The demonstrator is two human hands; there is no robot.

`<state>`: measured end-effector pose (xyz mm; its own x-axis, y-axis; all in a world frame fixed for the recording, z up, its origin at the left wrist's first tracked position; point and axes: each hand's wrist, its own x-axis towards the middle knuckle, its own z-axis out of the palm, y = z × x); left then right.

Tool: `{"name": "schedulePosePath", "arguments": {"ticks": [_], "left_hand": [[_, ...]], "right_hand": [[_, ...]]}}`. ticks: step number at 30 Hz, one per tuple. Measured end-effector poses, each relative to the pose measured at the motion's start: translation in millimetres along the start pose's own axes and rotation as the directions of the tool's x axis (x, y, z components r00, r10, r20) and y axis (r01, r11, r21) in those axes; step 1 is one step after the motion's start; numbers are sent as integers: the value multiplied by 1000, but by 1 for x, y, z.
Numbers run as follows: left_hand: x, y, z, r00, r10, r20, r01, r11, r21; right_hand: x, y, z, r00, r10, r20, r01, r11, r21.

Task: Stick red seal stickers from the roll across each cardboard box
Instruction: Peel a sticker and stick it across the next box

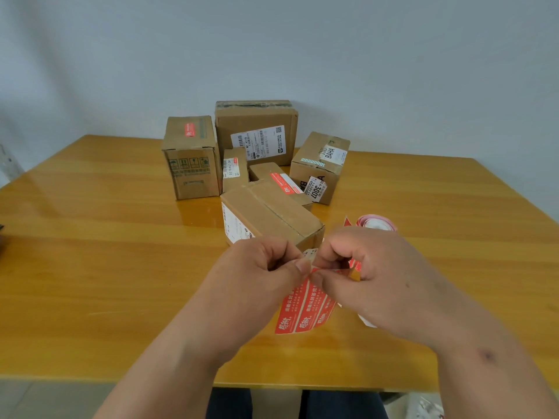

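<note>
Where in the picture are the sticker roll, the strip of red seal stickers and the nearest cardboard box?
sticker roll point(376, 222), head view, on its pink upper rim.
strip of red seal stickers point(304, 309), head view, on the red printed face below the hands.
nearest cardboard box point(272, 213), head view, on its brown top face.

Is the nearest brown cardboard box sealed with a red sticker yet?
Not yet, as far as visible. The nearest brown cardboard box shows only a bare top seam; both hands pinch the red sticker strip in front of it.
</note>
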<state>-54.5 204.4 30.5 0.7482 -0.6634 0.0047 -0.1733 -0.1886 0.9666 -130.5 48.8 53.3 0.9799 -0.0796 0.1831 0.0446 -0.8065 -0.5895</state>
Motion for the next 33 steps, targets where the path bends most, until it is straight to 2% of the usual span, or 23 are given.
{"name": "schedulePosePath", "arguments": {"ticks": [6,24,27,33], "left_hand": [[1,-3,3,1000,-13,21,15,995,-100],[1,-5,7,1000,-18,3,18,988,-155],[1,-4,5,1000,-22,7,23,988,-154],[0,-2,3,1000,-29,-7,28,992,-124]], "right_hand": [[-2,1,0,998,-45,-37,45,999,-4],[-2,2,4,989,-112,-97,110,994,-21],[-2,2,3,996,-50,-76,51,999,6],[-2,0,-2,994,105,15,-106,972,208]]}}
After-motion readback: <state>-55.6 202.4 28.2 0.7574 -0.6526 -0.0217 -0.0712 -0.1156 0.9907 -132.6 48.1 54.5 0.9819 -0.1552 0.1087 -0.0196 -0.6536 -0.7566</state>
